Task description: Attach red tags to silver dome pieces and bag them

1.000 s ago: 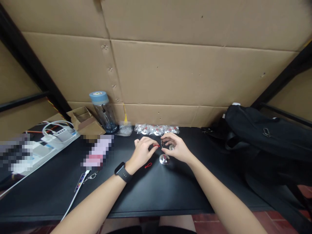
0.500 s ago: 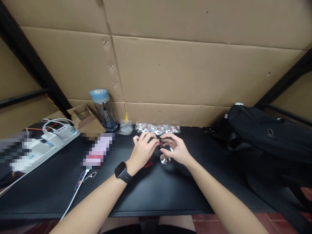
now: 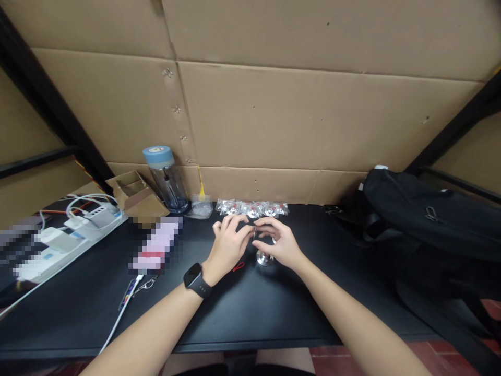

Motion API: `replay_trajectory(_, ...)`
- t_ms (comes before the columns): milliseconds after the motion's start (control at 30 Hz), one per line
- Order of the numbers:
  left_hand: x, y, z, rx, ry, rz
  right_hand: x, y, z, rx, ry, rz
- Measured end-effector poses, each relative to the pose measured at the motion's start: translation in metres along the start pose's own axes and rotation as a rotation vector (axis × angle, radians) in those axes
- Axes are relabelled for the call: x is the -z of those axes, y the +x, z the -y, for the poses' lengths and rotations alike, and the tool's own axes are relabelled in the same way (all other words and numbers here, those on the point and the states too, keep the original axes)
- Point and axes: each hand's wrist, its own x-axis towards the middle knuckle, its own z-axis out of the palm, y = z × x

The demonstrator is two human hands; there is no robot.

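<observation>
My left hand (image 3: 231, 237), with a black watch (image 3: 198, 278) on the wrist, pinches at the left face of a small shiny metal disc (image 3: 254, 233). This disc is held nearly edge-on. My right hand (image 3: 282, 241) grips its rim between the thumb and curved fingers. Under the right hand, a second silver disc (image 3: 265, 258) with a red bit at its middle lies on the black table. A small red cord loop (image 3: 238, 267) rests left of it. Fingers hide what else, if anything, is in the pinch.
Several bagged silver discs (image 3: 252, 209) line the back by the cardboard wall (image 3: 250, 120). Left stand a blue-lidded bottle (image 3: 168, 180), an open cardboard box (image 3: 136, 193), a power strip (image 3: 50, 256) and a blurred phone-like item (image 3: 158, 243). A black bag (image 3: 415, 214) fills the right side.
The held disc has turned more edge-on, and the red bit seen beside it is now hidden. Both hands have shifted slightly left; the second disc and cord loop stay put.
</observation>
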Motion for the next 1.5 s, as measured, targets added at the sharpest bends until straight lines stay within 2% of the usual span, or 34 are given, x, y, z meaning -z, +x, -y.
replay_trajectory(267,0.001,0.000,-0.001,0.011,0.006,-0.003,0.005,0.004,0.000,-0.075,0.040,0.030)
replay_trajectory(467,0.001,0.001,-0.001,0.029,-0.022,0.001,0.012,0.008,0.006,0.005,-0.288,0.085)
replay_trajectory(700,0.003,0.005,0.006,0.118,-0.109,0.082,0.011,0.007,-0.007,0.053,-0.459,0.087)
replay_trajectory(900,-0.008,0.000,0.013,-0.007,-0.114,0.283,0.014,0.008,-0.009,0.077,-0.506,0.074)
replay_trajectory(1000,-0.011,0.000,0.019,0.013,-0.117,0.299,0.015,0.008,-0.013,0.078,-0.552,0.065)
replay_trajectory(1133,-0.001,0.005,0.032,0.076,-0.135,0.299,0.019,0.009,-0.023,0.038,-0.675,0.082)
replay_trajectory(1300,0.011,0.001,0.039,0.045,-0.122,0.461,0.045,0.010,-0.021,-0.038,-0.726,0.217)
replay_trajectory(1433,0.010,-0.004,0.030,0.016,-0.092,0.487,0.077,0.009,-0.012,-0.095,-0.801,0.307)
replay_trajectory(1500,0.009,-0.004,0.028,0.008,-0.080,0.487,0.086,0.009,-0.011,-0.134,-0.796,0.348)
